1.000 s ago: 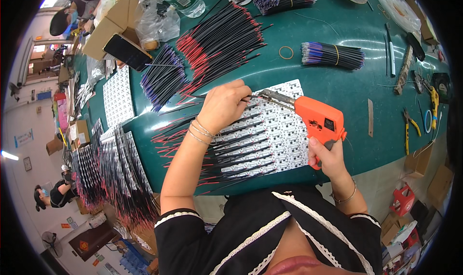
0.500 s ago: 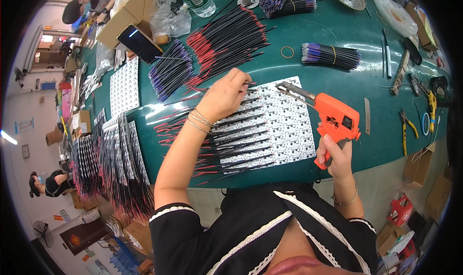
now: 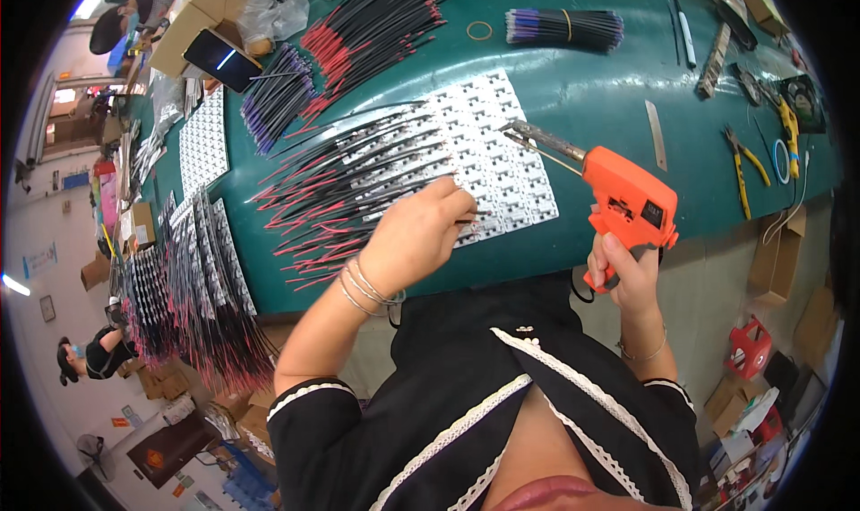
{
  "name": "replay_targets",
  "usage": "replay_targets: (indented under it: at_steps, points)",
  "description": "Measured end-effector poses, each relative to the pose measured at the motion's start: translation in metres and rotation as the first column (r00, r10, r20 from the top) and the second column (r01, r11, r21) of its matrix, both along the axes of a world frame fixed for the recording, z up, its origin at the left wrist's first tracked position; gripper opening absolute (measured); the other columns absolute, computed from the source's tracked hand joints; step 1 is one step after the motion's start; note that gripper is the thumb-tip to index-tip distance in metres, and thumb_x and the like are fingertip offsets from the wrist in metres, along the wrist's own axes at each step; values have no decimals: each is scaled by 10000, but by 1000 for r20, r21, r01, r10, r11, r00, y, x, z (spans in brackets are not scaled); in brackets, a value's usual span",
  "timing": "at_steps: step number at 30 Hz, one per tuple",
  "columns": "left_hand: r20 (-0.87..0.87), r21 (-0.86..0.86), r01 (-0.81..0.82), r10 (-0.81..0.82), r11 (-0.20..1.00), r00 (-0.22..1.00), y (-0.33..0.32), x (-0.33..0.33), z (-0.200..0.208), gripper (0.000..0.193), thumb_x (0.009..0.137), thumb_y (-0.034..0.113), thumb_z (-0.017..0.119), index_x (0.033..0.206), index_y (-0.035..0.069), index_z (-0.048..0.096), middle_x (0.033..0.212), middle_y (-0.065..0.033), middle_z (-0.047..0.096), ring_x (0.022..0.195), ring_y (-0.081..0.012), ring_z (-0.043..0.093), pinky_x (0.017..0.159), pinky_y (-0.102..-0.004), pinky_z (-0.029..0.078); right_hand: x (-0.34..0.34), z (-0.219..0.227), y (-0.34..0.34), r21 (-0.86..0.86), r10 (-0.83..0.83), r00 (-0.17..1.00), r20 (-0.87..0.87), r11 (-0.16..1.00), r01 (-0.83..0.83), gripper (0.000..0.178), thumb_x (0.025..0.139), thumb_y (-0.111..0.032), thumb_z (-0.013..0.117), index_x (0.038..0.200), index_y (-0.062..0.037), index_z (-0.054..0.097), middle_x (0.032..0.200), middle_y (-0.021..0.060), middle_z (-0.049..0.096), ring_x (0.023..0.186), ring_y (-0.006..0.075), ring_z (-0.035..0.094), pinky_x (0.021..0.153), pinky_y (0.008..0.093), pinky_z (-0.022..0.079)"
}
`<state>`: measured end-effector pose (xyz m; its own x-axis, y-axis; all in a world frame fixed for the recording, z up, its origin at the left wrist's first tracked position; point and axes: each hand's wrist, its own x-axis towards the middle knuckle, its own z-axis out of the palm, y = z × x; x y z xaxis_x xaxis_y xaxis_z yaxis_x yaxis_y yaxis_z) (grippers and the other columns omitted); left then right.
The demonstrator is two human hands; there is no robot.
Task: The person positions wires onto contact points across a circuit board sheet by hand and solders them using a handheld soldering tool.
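My right hand (image 3: 625, 265) is wrapped round the grip of an orange soldering gun (image 3: 632, 197). Its metal tip hovers over the white circuit board panel (image 3: 511, 184), near the right part. Over the panel's near edge, my left hand (image 3: 428, 229) is closed in a pinch, with the dark end of a thin wire (image 3: 481, 213) poking out past the fingertips. Rows of black wires with red ends (image 3: 358, 166) lie across the left part of the panel and stick out beyond it.
Loose black-and-red wires (image 3: 381, 36) and purple-ended wires (image 3: 278, 94) lie beyond the panel. A banded wire bundle (image 3: 564, 29) sits at the back. At left are a phone (image 3: 221, 60), another panel (image 3: 204, 139) and wired panels (image 3: 202, 278); at right, yellow-handled pliers (image 3: 745, 171).
My left hand has gone from the panel's far edge to its near edge. The whole view has shifted, with the table higher in it. My right hand still holds the soldering gun.
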<state>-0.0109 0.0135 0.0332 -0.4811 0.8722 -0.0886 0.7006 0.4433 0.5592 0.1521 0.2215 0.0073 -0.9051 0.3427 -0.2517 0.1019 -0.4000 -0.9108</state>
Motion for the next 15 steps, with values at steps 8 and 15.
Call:
replay_targets:
  at_steps: [8,15]
  points:
    - [186,126,-263,238,957,953,4,38,-33,94,718,-13,590,809,7,599,714,-119,601,659,-231,613,599,-290,478,68,-14,-5,48,106,993,43,993,-108,426,834,-195,542,1125,91,421,551,41,468,397,87,420,399,221,366]
    - [165,140,-296,273,945,948,9,44,-38,79,733,22,616,811,22,621,713,-94,608,627,-187,605,575,-273,479,86,-15,-8,9,110,993,50,994,-110,120,824,-122,574,850,-16,525,606,23,503,464,74,472,407,209,400]
